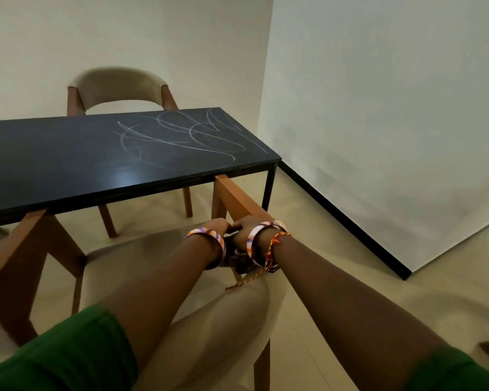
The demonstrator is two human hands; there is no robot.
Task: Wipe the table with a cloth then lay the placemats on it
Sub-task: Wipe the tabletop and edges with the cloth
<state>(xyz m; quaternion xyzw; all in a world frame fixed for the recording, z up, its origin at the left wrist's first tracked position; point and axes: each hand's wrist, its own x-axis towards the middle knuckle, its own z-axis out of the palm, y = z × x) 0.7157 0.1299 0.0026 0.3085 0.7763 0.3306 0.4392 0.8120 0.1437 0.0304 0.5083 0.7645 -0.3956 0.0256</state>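
The black table (68, 165) fills the left middle, with white chalk scribbles (187, 136) across its right half. My left hand (216, 228) and my right hand (244, 230) meet over the near chair's seat, just below the table's front edge. Both have curled fingers and grip a small dark bundle (237, 261), which looks like fabric and is mostly hidden under my wrists. Striped bangles sit on both wrists, and a red-yellow thread on the right one. No placemats are in view.
The near chair (141, 255) has a beige seat and wooden frame, and its arms reach under the table edge. A second beige chair (119, 83) stands behind the table against the wall. A white wall with a black skirting (350, 221) runs along the right; tiled floor lies beside it.
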